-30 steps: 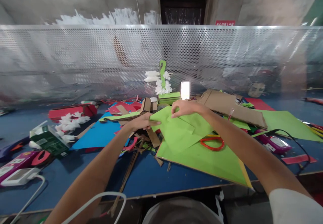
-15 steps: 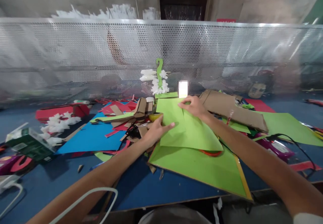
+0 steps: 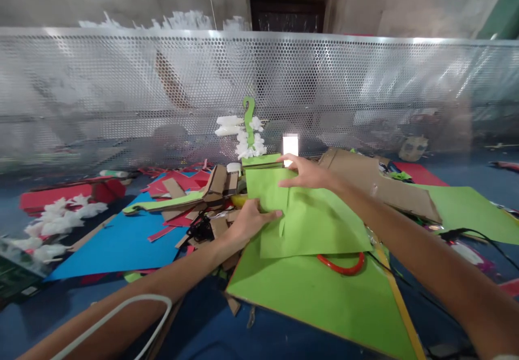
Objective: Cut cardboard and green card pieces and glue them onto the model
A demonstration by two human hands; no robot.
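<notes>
A sheet of green paper [image 3: 316, 225] lies over a larger green-covered board [image 3: 308, 300] in front of me. My left hand [image 3: 249, 224] grips the sheet's left edge, its thumb flat on top and the fingers partly hidden. Over the upper edge is my right hand [image 3: 304, 173], thumb and forefinger apart, the thumb tip close to the paper; whether it touches is unclear. A narrow slit or flap shows in the sheet's middle. From under the lower edge pokes a red-orange loop [image 3: 343, 265], the rest of it covered.
Blue paper [image 3: 109, 246], red scraps and cardboard pieces crowd the left. A cut cardboard piece [image 3: 377, 179] and more green paper [image 3: 470, 208] lie right. Behind stand a green hook-shaped piece with white tufts [image 3: 250, 133] and a perforated metal screen [image 3: 324, 90].
My right thumb and forefinger have parted at the paper's upper edge. The sheet lies flatter and a little nearer me, and more of the red-orange loop shows. The view has shifted slightly.
</notes>
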